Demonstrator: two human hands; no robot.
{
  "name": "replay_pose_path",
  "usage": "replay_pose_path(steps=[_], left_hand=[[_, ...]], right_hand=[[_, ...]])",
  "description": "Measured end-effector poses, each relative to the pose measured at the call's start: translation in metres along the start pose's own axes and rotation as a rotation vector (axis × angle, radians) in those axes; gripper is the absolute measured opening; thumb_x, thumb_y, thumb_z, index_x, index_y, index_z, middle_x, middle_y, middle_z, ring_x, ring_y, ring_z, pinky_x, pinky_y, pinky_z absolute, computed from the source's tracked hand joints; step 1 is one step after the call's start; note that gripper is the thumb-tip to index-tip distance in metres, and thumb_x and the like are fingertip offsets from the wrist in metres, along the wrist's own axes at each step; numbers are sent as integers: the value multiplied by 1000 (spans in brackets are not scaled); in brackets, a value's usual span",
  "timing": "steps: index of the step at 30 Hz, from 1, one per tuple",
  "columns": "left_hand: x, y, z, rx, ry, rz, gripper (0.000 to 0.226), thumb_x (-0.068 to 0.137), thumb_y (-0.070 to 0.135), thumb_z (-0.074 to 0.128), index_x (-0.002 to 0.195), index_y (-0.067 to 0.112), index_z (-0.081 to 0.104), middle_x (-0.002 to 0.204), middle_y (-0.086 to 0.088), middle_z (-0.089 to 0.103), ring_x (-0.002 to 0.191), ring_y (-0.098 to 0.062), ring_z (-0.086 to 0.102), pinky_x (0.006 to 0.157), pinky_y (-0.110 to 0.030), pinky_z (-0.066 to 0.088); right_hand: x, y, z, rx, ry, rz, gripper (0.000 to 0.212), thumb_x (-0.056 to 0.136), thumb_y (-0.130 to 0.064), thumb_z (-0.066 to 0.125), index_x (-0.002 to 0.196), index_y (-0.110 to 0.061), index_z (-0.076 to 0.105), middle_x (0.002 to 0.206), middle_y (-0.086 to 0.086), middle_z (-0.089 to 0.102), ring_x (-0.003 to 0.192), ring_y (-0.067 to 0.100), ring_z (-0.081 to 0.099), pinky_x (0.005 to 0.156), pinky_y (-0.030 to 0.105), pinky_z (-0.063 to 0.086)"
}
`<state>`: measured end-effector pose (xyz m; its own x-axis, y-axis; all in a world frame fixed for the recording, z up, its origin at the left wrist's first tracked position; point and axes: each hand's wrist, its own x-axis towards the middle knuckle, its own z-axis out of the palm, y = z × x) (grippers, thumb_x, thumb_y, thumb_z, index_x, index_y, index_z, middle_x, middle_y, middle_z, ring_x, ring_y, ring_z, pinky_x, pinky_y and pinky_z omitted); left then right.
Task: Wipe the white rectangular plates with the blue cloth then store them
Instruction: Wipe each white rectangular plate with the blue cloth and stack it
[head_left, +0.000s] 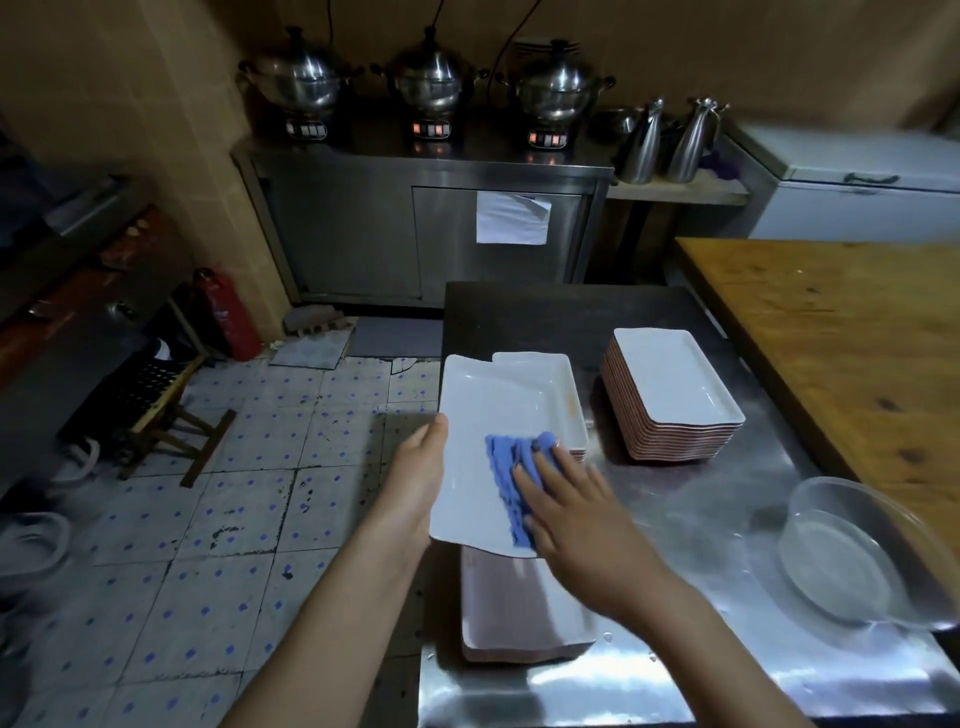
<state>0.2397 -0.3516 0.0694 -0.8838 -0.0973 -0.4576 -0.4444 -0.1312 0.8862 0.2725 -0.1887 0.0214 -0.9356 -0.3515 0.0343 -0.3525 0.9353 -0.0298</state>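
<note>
You're wiping the white rectangular plate (483, 410).
Left hand (415, 473) grips its edge; right hand (576, 519) presses flat fingers (535, 486) on blue cloth (501, 467).

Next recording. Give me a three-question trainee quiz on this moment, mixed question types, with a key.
1. True or false: the blue cloth lies on the held plate.
2. The right hand is: A idle; B pressing the cloth; C gripping the plate's edge.
3. Fill in: the tall plate stack stands to the ___ of the held plate.
Key: 1 true; 2 B; 3 right.
</note>
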Motion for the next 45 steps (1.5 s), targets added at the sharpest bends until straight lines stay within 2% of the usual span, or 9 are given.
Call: replay_pose_path(steps=[4,9,13,18,22,27,32,41,45], left_hand=[[-3,-6,9,30,-21,-30,29,101,37,35,110,18,55,80,-4,63,65,-20,61,52,-25,49],[-8,-3,14,46,-89,0,26,101,33,36,93,20,57,79,0,65,66,-16,62,56,-21,49],[-1,5,4,31,-31,50,26,101,34,36,95,20,58,78,0,65,65,-17,62,52,-22,50],[-1,-3,13,30,-42,37,26,101,35,36,97,22,57,81,-2,64,68,-20,62,63,-29,51],[-6,-9,24,46,-96,31,28,101,33,36,108,20,60,91,-6,68,76,-22,64,70,-32,52],[-3,-2,13,-12,-25,59,25,101,33,37,103,18,57,82,-3,65,69,-19,62,64,-28,50],[-3,-2,14,-36,-7,74,26,101,32,36,108,17,57,89,-6,65,70,-20,61,62,-27,50],[0,1,8,18,-22,80,28,100,37,36,108,19,56,84,-2,66,71,-20,64,58,-27,51],[1,-5,11,23,-4,71,27,101,35,36,108,19,56,85,-3,65,71,-21,63,65,-31,52]], right_hand=[[10,-1,-7,85,-30,-73,66,86,-40,16,142,-18,42,150,5,36,139,30,33,107,54,30],[37,25,-15,13,-18,170,61,90,-39,18,144,-19,38,152,5,34,140,30,30,110,50,24],[16,11,-11,14,-10,107,59,85,-38,26,132,-18,55,139,10,52,128,34,48,96,51,43],[5,-16,-9,254,-91,2,76,79,-52,-5,148,-23,-13,157,-9,-10,145,14,-13,116,34,-7],[24,-1,-14,244,-39,169,64,92,-43,2,151,-18,-7,160,-3,-7,146,14,-8,117,35,-5],[7,-1,-11,149,-107,155,94,65,-50,-19,152,-17,-2,160,-1,-7,146,19,-10,117,35,-6],[8,-29,-17,291,-146,58,61,96,-44,4,151,-20,-7,153,-9,-21,145,15,-17,116,33,-7],[13,-11,11,223,-19,112,74,87,-42,-1,150,-6,13,157,18,11,146,33,8,119,45,12],[6,-32,3,299,-96,80,72,86,-47,-4,151,-18,-3,158,4,-12,146,25,-9,120,39,0]])
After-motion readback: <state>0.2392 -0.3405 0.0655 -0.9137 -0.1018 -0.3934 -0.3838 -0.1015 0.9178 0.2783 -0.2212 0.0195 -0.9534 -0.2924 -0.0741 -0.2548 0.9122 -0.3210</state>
